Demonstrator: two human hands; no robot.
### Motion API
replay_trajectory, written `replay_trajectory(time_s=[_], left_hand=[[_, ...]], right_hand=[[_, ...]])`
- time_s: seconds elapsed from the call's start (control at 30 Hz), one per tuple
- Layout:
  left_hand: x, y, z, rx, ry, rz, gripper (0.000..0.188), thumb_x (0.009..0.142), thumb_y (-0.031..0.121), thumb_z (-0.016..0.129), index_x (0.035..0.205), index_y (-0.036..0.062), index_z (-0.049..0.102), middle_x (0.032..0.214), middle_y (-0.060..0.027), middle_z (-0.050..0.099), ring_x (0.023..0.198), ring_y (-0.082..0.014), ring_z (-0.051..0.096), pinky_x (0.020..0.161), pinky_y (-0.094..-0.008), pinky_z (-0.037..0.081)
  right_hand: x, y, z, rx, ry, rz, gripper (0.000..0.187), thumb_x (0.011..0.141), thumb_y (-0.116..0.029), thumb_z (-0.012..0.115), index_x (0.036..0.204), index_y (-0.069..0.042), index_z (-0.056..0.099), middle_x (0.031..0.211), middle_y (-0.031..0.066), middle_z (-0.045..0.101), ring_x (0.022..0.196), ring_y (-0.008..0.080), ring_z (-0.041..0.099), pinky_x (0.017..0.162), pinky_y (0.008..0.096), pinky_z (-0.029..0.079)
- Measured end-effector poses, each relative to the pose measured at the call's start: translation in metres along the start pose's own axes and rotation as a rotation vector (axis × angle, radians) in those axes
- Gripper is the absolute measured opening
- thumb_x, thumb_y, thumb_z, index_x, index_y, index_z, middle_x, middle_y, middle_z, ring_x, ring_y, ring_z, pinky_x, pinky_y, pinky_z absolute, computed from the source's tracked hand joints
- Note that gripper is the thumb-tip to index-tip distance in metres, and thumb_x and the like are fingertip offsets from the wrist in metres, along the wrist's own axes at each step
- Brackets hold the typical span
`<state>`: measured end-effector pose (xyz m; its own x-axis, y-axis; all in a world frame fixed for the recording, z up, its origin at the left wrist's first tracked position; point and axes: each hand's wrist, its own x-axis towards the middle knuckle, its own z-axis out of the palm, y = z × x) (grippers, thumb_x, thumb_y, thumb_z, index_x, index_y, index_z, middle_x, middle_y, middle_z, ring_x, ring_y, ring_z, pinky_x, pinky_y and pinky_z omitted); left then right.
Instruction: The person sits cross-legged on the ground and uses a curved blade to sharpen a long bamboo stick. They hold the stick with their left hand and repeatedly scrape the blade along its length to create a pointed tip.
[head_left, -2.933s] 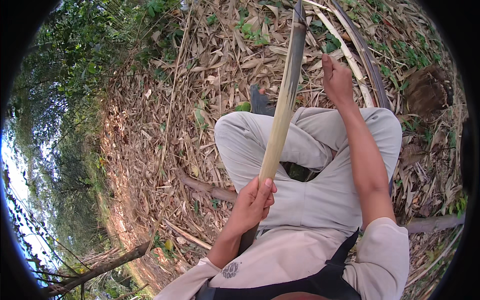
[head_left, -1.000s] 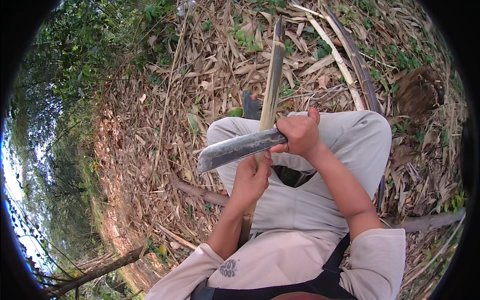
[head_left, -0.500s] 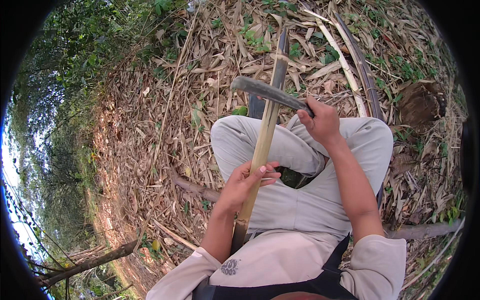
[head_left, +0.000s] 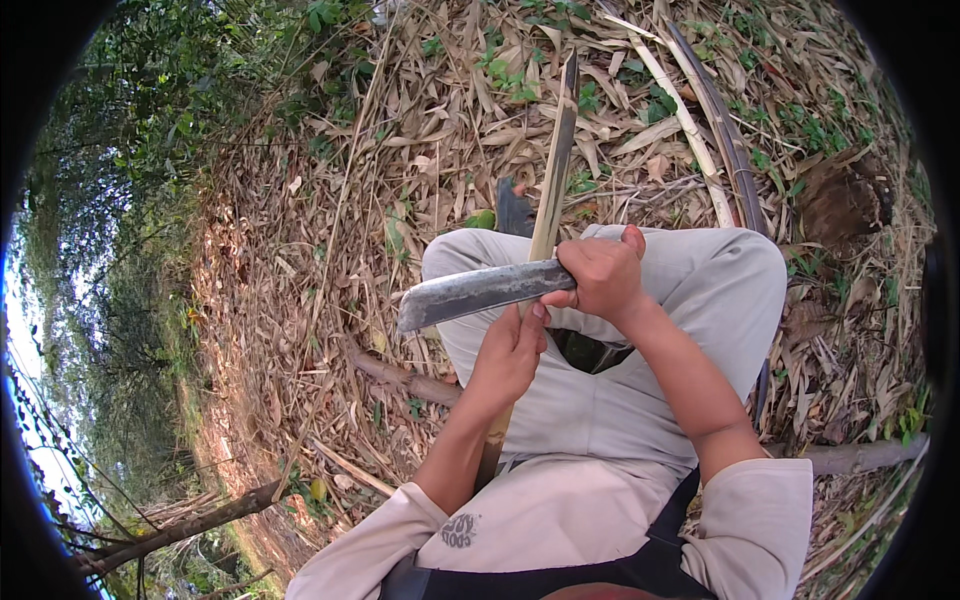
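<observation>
from where i stand, the person sits on the ground with legs folded, pale trousers [head_left: 610, 410] spread under the work. the left hand [head_left: 512, 355] is wrapped around a long split strip [head_left: 555, 185], thumb laid along it. the strip slants across the lap, its lower end beside the waist and its dark, narrow tip reaching out past the knees, over the dry leaves [head_left: 270, 260].

the right hand [head_left: 605, 277] is clenched around the near end of a big knife [head_left: 480, 293], thumb sticking up. the blade lies crosswise over the strip, just above the left fingers, its blunt, squared end pointing off to the left; i can't tell whether the edge is biting into the wood.

beyond the right knee, a pale strip [head_left: 690, 125] and a darker strip [head_left: 722, 135] lie side by side on the ground, with a brown stump [head_left: 845, 197] further right. a thick stick [head_left: 405, 380] rests near the left forearm, and leafy bushes [head_left: 130, 170] crowd the far left.
</observation>
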<state>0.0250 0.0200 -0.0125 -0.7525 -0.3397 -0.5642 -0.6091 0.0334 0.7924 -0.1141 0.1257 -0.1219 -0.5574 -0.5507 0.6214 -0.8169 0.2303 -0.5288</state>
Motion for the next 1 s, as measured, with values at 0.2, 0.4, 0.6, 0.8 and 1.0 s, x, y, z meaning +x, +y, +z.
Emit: replay_trajectory(time_s=[0.2, 0.4, 0.6, 0.8, 1.0], left_hand=[[-0.046, -0.021, -0.01, -0.075, -0.099, -0.07, 0.032, 0.108, 0.037, 0.042, 0.099, 0.0079, 0.052, 0.069, 0.0048, 0.042, 0.048, -0.0022, 0.031, 0.043, -0.0199, 0.028], [-0.02, -0.013, -0.02, -0.246, -0.104, 0.027, 0.032, 0.107, 0.034, 0.045, 0.107, 0.0031, 0.055, 0.081, -0.003, 0.055, 0.052, -0.0057, 0.042, 0.046, -0.0194, 0.036], [0.002, 0.0, -0.013, -0.333, -0.221, -0.124, 0.028, 0.106, 0.032, 0.049, 0.106, 0.0044, 0.054, 0.081, -0.0021, 0.057, 0.053, -0.0076, 0.046, 0.046, -0.0197, 0.037], [0.003, -0.016, 0.005, 0.097, 0.064, 0.113, 0.026, 0.106, 0.033, 0.048, 0.099, 0.0081, 0.052, 0.07, 0.0053, 0.044, 0.052, -0.0032, 0.037, 0.045, -0.0207, 0.03], [-0.029, -0.035, 0.001, 0.134, 0.066, 0.041, 0.028, 0.106, 0.034, 0.048, 0.097, 0.0083, 0.052, 0.067, 0.0055, 0.042, 0.052, -0.0015, 0.035, 0.045, -0.0206, 0.029]], right_hand=[[0.04, 0.095, -0.015, -0.021, 0.12, 0.556, 0.06, 0.102, -0.056, 0.043, 0.076, -0.003, 0.054, 0.053, 0.0177, 0.052, 0.055, 0.0438, 0.057, 0.052, 0.0509, 0.044], [0.019, 0.062, -0.019, 0.065, 0.113, 0.493, 0.058, 0.099, -0.058, 0.046, 0.076, -0.006, 0.053, 0.054, 0.0156, 0.054, 0.054, 0.041, 0.058, 0.049, 0.048, 0.044], [0.013, -0.011, -0.025, 0.041, -0.087, 0.14, 0.058, 0.089, -0.064, 0.059, 0.076, -0.008, 0.055, 0.061, 0.0088, 0.06, 0.053, 0.0267, 0.063, 0.047, 0.0378, 0.049], [0.007, -0.01, -0.009, 0.044, -0.02, 0.061, 0.065, 0.088, -0.069, 0.054, 0.073, -0.006, 0.05, 0.059, 0.0088, 0.055, 0.051, 0.0271, 0.06, 0.048, 0.0391, 0.046], [0.026, 0.046, -0.006, 0.027, 0.009, 0.523, 0.061, 0.095, -0.062, 0.051, 0.075, -0.005, 0.059, 0.057, 0.0167, 0.058, 0.058, 0.0378, 0.063, 0.05, 0.0467, 0.048]])
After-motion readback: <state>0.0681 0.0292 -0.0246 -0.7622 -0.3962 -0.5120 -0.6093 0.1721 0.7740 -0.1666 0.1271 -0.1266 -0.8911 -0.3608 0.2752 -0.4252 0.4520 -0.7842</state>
